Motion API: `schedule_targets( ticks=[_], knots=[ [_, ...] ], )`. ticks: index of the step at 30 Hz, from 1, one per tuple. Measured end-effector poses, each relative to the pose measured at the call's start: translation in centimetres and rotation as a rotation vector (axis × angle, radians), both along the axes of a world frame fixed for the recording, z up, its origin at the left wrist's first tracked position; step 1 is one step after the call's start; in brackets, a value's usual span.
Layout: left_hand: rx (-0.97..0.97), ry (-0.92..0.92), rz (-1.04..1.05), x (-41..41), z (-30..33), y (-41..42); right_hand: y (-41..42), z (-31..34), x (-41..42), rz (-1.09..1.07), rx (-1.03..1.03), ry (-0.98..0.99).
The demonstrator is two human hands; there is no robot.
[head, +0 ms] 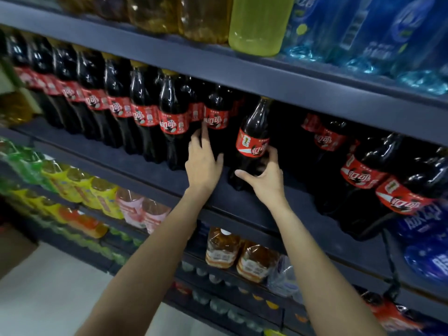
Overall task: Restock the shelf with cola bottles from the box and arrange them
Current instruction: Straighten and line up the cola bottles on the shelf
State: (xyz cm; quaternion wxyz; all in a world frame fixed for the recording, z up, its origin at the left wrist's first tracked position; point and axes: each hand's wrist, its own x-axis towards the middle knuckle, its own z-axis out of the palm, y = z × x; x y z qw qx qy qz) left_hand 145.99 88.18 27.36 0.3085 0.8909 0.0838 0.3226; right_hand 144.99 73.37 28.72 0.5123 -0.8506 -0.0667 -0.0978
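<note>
Head view: both arms reaching up to the cola shelf [242,204]; box not in frame.
Step in hand: judged as arranging, seating one cola bottle [252,141] into the gap between the left row [145,112] and the right cluster [363,170].
Right hand [265,175]: curled round the lower body of the bottle, thumb across the front just below the red label, fingers wrapping behind; firm partial wrap, not fully closed.
Left hand [202,163]: fingers straight, flat against the neighbouring bottle [215,117] at the end of the row, steadying it; holding nothing.
Bottle position: just above and ahead of the right grip, base at or just above the shelf board, contact unclear; left of the grip sits the steadied neighbour, right of the grip a dark gap, then more bottles.
Long axis: near upright, tilted slightly, cap end leaning up and right toward the shelf above; label facing out, turned a little left.
Next move calls for: bringing the axis true vertical, pushing the base back level with the row, rotating label square to the front, then easing the grip off without nudging the neighbour.
Risk: neck close under the upper shelf edge; tilt could knock the adjacent bottle.
</note>
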Motion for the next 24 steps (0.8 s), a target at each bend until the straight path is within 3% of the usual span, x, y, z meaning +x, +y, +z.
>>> schedule_targets(
  ticks=[3,5,12,18,24],
  knots=[
    [0.007,-0.335,-0.009,-2.6,0.0,2.3,3.5,-0.5,-0.9,-0.077,0.037,-0.031],
    [-0.041,-0.46,0.021,-3.6,-0.1,4.5,6.1,-0.9,-1.1,-0.142,0.025,-0.069],
    [-0.171,-0.217,-0.141,-2.5,-0.4,9.7,12.5,-1.2,-1.1,-0.321,-0.076,-0.143],
    [-0.198,-0.296,-0.168,-2.0,-1.4,10.1,13.2,-1.2,-0.4,-0.373,-0.241,-0.181],
    [-0.259,-0.343,-0.126,-3.8,-1.1,8.4,11.9,-0.9,-0.5,-0.24,-0.277,-0.113]
  ],
)
